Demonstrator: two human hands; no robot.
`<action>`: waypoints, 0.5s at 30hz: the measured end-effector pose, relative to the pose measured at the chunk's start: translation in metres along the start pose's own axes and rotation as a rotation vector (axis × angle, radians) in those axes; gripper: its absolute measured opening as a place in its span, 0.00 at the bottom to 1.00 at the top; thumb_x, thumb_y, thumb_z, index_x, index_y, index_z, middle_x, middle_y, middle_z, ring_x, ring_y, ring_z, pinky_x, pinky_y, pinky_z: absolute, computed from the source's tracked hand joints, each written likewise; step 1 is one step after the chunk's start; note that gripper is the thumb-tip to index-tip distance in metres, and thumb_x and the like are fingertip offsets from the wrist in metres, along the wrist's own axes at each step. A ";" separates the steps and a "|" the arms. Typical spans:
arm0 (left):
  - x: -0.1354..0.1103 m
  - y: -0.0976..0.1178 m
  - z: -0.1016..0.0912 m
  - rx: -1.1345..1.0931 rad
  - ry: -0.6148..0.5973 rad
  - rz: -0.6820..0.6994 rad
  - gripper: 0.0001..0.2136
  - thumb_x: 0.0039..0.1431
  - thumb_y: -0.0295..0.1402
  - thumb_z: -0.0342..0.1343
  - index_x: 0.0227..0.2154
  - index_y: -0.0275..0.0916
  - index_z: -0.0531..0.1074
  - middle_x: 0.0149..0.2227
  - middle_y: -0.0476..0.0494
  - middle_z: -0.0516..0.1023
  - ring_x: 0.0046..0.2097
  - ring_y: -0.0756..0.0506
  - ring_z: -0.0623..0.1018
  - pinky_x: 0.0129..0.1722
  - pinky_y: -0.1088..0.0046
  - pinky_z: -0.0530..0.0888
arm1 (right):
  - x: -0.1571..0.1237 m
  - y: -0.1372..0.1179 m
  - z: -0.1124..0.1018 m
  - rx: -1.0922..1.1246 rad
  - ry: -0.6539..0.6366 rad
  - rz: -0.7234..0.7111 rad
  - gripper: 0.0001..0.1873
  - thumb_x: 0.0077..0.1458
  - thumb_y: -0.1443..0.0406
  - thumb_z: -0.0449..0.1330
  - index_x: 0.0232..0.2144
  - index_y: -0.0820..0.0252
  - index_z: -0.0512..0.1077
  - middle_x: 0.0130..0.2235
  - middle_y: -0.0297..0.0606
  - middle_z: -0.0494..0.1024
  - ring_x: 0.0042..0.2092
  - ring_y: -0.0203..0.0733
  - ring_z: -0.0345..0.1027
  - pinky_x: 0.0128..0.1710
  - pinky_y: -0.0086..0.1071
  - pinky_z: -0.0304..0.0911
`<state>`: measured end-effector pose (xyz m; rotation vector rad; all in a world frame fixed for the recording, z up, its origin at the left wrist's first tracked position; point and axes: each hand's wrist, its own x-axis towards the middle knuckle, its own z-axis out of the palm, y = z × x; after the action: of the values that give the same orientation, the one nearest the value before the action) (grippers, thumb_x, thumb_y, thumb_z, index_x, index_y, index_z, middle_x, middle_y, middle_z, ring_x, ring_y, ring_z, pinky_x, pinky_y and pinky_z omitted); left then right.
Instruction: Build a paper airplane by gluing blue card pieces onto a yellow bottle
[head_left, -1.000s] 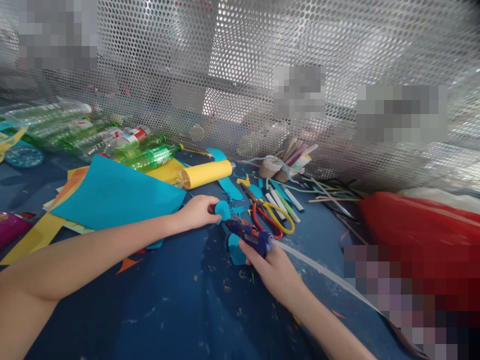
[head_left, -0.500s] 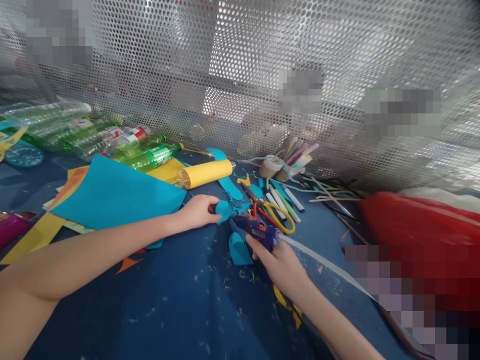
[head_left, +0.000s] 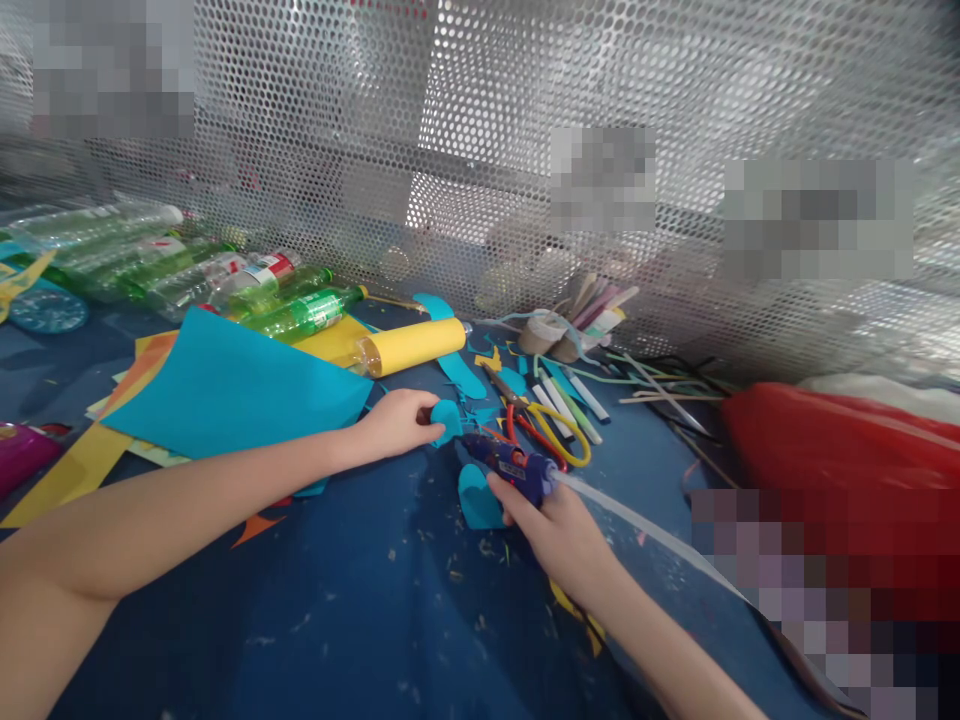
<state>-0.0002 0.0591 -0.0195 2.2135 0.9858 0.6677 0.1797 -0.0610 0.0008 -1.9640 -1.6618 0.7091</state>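
Between the thumb and fingers of my left hand [head_left: 401, 422] is a small blue paper piece [head_left: 448, 422] with a rounded edge. My right hand [head_left: 559, 530] is wrapped round a dark blue glue gun [head_left: 514, 465], a long pale glue stick [head_left: 645, 525] trailing from its back end. The gun's nozzle points at the paper piece, close to its lower right edge; whether they touch I cannot tell. Below the gun a second blue paper piece [head_left: 478, 500] with a rounded top lies on the blue table. Scissors [head_left: 555, 430] with yellow and red handles lie just behind the gun.
A large blue sheet [head_left: 240, 390] covers yellow and orange paper at left. Behind it lie several plastic bottles [head_left: 311, 312] and a yellow-wrapped bottle [head_left: 416, 345]. Markers [head_left: 574, 405] and cups of sticks [head_left: 540, 332] stand near the perforated metal screen [head_left: 300, 120]. A red bag [head_left: 825, 440] is at right.
My right hand has shifted the glue gun very slightly left. The blue paper piece in my left hand has turned a little.
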 end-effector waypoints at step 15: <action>0.000 -0.002 0.001 -0.016 -0.007 0.000 0.04 0.49 0.31 0.53 0.24 0.37 0.71 0.22 0.51 0.72 0.27 0.50 0.70 0.26 0.76 0.61 | 0.001 -0.003 -0.002 -0.015 0.008 -0.007 0.23 0.51 0.48 0.49 0.17 0.57 0.65 0.17 0.32 0.66 0.22 0.39 0.60 0.22 0.30 0.54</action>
<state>-0.0003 0.0599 -0.0218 2.2007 0.9734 0.6657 0.1786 -0.0597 0.0042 -1.9676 -1.6728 0.6871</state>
